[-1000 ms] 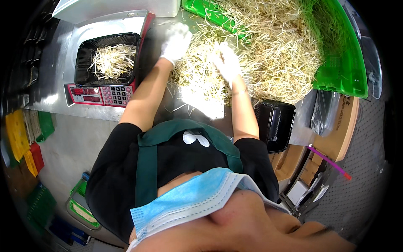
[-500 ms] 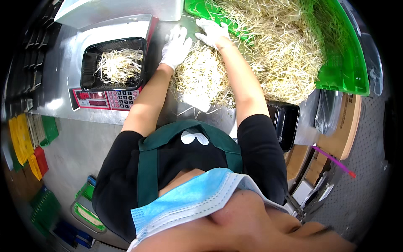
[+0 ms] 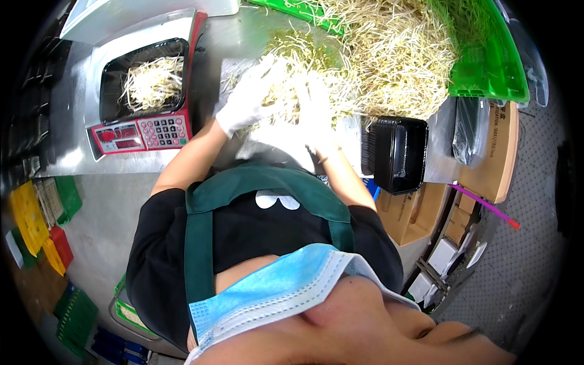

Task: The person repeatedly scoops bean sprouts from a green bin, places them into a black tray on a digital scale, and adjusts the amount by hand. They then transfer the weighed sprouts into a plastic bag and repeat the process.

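My white-gloved left hand (image 3: 247, 100) and right hand (image 3: 315, 112) cup a bunch of bean sprouts (image 3: 285, 91) between them, on the steel table in front of me. Both hands are somewhat blurred, with fingers partly lost among the pale sprouts. To the left, a black plastic tray (image 3: 112, 79) with a small heap of sprouts in it rests on a red and white digital scale (image 3: 162, 131). A large mound of loose bean sprouts (image 3: 398, 58) spreads from a green crate (image 3: 490, 79) to the right of my hands.
Black empty trays (image 3: 400, 155) stand stacked at the table's right front edge. Beyond them lie a clear plastic bag of dark items (image 3: 467, 131) and a cardboard box (image 3: 499, 152). A white bin (image 3: 140, 15) stands behind the scale. A purple stick (image 3: 486, 207) juts out at the right.
Both hands have drawn back toward me from the far side of the sprouts, gathering a bunch between them. The view has shifted slightly, so the table's contents appear higher.
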The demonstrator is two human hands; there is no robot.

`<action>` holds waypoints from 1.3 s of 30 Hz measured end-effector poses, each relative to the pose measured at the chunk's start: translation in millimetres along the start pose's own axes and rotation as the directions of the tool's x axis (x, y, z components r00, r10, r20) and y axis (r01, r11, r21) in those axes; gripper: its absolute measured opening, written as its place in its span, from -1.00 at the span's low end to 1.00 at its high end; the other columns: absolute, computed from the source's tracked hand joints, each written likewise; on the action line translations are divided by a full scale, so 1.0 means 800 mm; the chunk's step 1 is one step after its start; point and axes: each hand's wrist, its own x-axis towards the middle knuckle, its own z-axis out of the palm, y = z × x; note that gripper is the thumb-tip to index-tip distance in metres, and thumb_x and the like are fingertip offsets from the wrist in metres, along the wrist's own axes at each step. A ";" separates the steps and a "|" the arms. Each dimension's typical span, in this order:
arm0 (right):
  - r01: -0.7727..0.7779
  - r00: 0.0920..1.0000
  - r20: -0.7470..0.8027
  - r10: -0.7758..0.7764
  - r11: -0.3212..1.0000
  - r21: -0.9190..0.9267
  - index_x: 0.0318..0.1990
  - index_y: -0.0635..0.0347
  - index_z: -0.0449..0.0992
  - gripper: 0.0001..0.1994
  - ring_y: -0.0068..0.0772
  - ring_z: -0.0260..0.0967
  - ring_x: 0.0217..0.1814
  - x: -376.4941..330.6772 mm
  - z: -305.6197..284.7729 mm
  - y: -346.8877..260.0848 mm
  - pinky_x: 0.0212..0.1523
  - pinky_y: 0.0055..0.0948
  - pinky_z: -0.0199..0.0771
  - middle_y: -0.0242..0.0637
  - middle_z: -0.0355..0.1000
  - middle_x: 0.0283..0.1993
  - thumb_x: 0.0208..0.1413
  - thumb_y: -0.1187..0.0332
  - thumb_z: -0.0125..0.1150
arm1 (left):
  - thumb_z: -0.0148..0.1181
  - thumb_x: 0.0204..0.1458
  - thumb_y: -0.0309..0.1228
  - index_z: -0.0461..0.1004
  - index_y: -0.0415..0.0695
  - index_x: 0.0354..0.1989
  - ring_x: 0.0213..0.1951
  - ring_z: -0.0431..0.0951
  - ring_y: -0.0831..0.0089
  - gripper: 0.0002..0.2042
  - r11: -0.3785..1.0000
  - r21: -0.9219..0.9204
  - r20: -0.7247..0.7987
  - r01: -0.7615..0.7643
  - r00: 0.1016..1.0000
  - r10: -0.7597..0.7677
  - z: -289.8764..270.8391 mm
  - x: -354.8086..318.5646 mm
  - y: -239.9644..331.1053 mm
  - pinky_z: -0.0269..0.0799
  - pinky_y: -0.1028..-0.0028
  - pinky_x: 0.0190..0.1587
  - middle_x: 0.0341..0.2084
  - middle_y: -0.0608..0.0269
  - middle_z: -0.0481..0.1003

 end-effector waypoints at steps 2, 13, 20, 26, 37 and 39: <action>-0.077 0.994 -0.076 0.075 0.997 -0.023 0.17 0.17 0.29 -0.32 0.02 0.05 0.32 0.034 0.004 0.009 0.30 -0.19 0.04 0.03 0.15 0.25 -0.16 0.10 0.27 | 0.17 -0.04 -0.36 0.38 -0.16 0.04 0.10 0.32 0.12 -0.58 0.998 0.004 0.033 0.068 0.997 -0.068 0.011 0.006 -0.012 0.22 0.27 0.15 0.07 0.02 0.34; -0.020 0.987 0.162 -0.005 0.989 0.148 0.31 0.06 0.10 -0.11 0.03 -0.24 0.45 -0.017 -0.054 0.056 0.38 -0.08 -0.21 0.05 -0.10 0.39 -0.23 -0.04 0.30 | 0.23 -0.23 0.13 -0.07 -0.06 0.35 0.33 -0.12 0.00 -0.03 0.947 0.236 0.321 0.217 0.903 -0.287 -0.058 -0.071 0.028 -0.22 -0.13 0.26 0.34 -0.02 -0.14; -0.158 0.980 0.137 0.144 0.982 0.100 0.21 0.06 0.26 -0.33 -0.05 0.18 0.24 0.025 -0.038 0.039 0.21 -0.28 0.21 0.05 0.19 0.22 -0.20 0.36 0.25 | 0.11 0.03 -0.25 0.11 -0.15 0.25 0.24 0.12 0.12 -0.40 0.900 -0.371 0.008 0.230 0.970 -0.244 0.030 -0.052 -0.031 0.03 0.22 0.25 0.21 -0.02 0.12; -0.469 0.881 0.379 0.284 0.637 0.612 0.03 0.28 0.43 -0.48 -0.28 0.37 0.05 0.065 -0.048 0.049 0.06 -0.41 0.35 -0.09 0.42 0.03 -0.10 0.24 0.35 | 0.24 -0.09 -0.07 0.19 -0.19 0.20 0.21 0.18 0.08 -0.29 0.940 0.218 -0.030 0.263 0.964 -0.263 -0.006 -0.020 -0.012 0.09 0.25 0.23 0.15 -0.14 0.19; -0.345 0.928 -0.028 0.371 0.887 0.308 -0.10 0.14 0.46 -0.55 -0.02 0.29 0.08 0.079 0.027 0.005 0.11 -0.16 0.25 -0.02 0.35 0.02 -0.02 -0.01 0.13 | 0.03 0.13 -0.23 0.18 -0.20 0.13 0.10 0.25 0.40 -0.54 0.310 -0.848 0.259 0.430 0.847 -0.465 0.027 0.045 0.021 0.20 0.36 0.12 0.09 0.13 0.24; -0.265 0.950 -0.015 0.312 0.830 0.491 0.02 0.11 0.44 -0.51 -0.06 0.21 0.21 0.075 0.009 -0.012 0.21 -0.20 0.17 0.00 0.30 0.12 -0.05 0.05 0.22 | -0.07 0.19 -0.28 0.01 -0.24 0.25 0.23 0.12 0.37 -0.49 0.182 -0.938 0.224 0.296 0.915 -0.335 0.011 0.027 0.043 0.06 0.38 0.23 0.22 0.09 0.10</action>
